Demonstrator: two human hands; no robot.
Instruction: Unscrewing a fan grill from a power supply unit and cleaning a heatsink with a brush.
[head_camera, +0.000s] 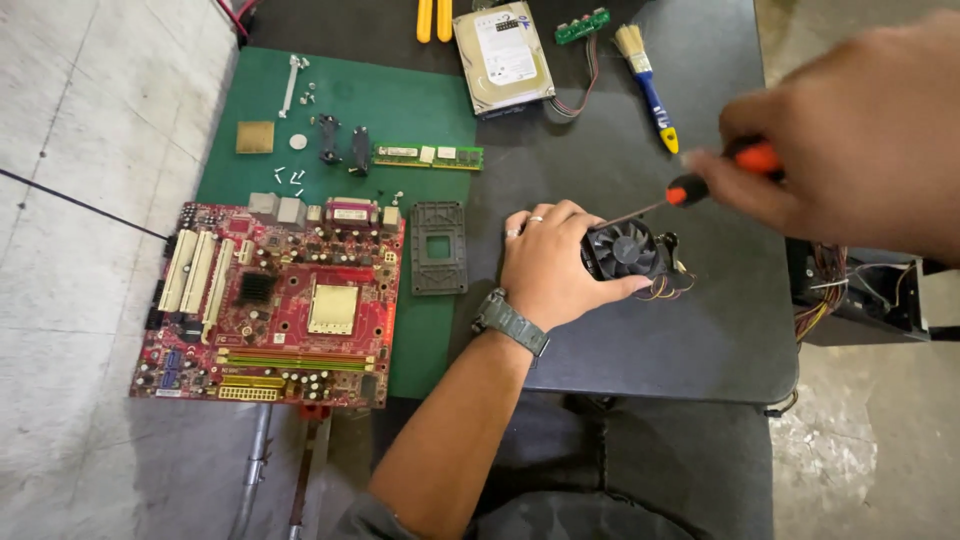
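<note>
**A hand steadies a small cooler fan while a screwdriver tip comes to its corner**

Head view, looking down at a dark table (640, 330). Just right of centre, the left hand (553, 262) lies over a small black cooler fan (627, 250), its grip pressed around the fan's left side, thumb under the lower edge, fingers curled over the top. A ring and a grey wristwatch show on that hand. Thin coloured wires trail from the fan towards 4 o'clock.

At 2 o'clock from the fan, the right hand (850, 140), large and blurred near the camera, pinches the orange and black handle of a screwdriver (690, 188). Its slim shaft slants down to the fan's upper left corner, the tip at or very near the fan's frame; I cannot tell whether it sits in a screw.

To do this well, I judge the left hand should press the fan flat against the table so it cannot spin or slide, and the shaft should stand more upright over the screw before turning, so the tip does not slip onto the blades or wires.

At 9 o'clock from the fan lies a black square bracket (439, 248) on a green mat (400, 120), then a red motherboard (272, 305). At 12 o'clock rests a hard drive (503, 55); a small brush (645, 80) lies at 1 o'clock.
</note>
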